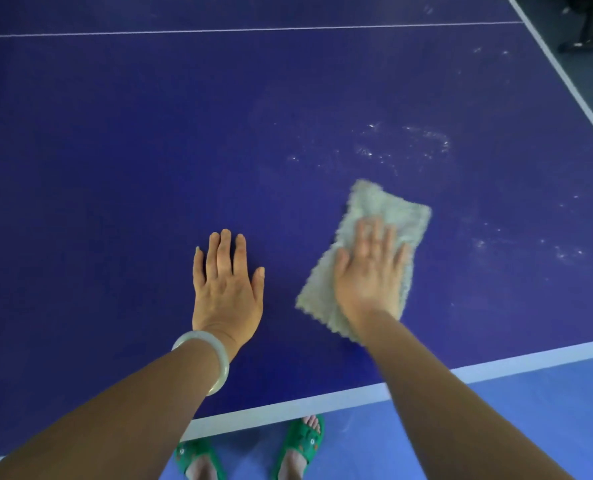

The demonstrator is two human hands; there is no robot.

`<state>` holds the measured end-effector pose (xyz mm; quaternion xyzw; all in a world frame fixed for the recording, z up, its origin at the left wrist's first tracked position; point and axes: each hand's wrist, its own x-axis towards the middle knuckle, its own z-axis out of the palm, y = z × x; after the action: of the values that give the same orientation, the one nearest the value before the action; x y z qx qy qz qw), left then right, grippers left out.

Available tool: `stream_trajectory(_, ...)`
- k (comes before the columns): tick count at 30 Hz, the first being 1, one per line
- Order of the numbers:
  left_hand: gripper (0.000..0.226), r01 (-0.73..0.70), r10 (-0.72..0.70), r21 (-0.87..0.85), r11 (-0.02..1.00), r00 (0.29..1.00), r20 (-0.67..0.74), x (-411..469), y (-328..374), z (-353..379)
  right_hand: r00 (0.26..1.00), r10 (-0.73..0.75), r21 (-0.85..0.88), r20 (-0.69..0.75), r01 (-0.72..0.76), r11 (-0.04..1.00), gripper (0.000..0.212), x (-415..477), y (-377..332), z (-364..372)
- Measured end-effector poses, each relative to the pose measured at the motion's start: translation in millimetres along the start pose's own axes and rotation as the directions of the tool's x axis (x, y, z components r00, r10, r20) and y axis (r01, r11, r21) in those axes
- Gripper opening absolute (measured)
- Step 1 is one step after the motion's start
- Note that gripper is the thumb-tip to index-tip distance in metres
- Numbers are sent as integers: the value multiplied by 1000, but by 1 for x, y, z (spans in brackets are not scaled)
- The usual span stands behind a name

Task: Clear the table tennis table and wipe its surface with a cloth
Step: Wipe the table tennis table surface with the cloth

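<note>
smooth blue floor (547,410) in foreground; indistinct black object (589,32) on dim floor, top right.

Right hand (371,271) blurred, perhaps pressing cloth (388,209).

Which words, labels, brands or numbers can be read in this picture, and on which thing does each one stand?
None can be read. The table bears only white lines, the cloth and the bracelet are plain, and the small marks on the green sandals are too blurred to read.

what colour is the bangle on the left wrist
Pale, milky green-white; the smooth jade-like bangle on the left wrist shows best in the head view.
</note>
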<state>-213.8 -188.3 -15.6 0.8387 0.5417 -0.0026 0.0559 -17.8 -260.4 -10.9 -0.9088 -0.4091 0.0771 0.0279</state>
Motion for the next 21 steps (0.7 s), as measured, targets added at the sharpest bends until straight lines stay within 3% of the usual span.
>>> stream_trajectory(3, 63, -2, 2, -20, 1000, 1000, -9, 0, 0, 0, 921, -386, -49, 57, 389, 920, 62, -64, -4, 7)
stream_trajectory(6, 67, -3, 3, -11, 1000, 1000, -3, 1, 1, 0, 873, -483, -51, 70, 487, 872, 61, -76, 51, 6)
stream_trajectory(8, 68, 3, -3, -1, 1000, 1000, 10, 1, 1, 0, 942, -335, -88, -2, 334, 938, 60, -45, 83, 3)
stream_trajectory(10, 69, 8, -8, -2, 1000, 1000, 18, 0, 1, 0, 999, -51, -27, -17, 50, 998, 62, -4, 98, -5)
stream_trajectory(12, 70, 11, -11, -8, 1000, 1000, 17, 0, 1, -1, 988, 156, 37, -5, -156, 987, 60, 25, 83, -8)
stream_trajectory(14, 70, 8, -8, -1, 1000, 1000, 14, 0, 1, 0, 980, 197, 55, -17, -196, 979, 61, 28, 48, -4)
stream_trajectory(17, 67, 8, -8, 0, 1000, 1000, 6, 0, 0, 0, 996, -78, 3, -40, 78, 997, 61, -17, 3, 6)
stream_trajectory(19, 64, 14, -14, -17, 1000, 1000, -4, 0, -1, 0, 951, -308, -38, 16, 308, 950, 61, -64, 7, 9)
stream_trajectory(21, 64, 16, -16, -22, 1000, 1000, -6, -1, 0, 1, 899, -435, -54, 53, 438, 897, 61, -82, 37, 7)
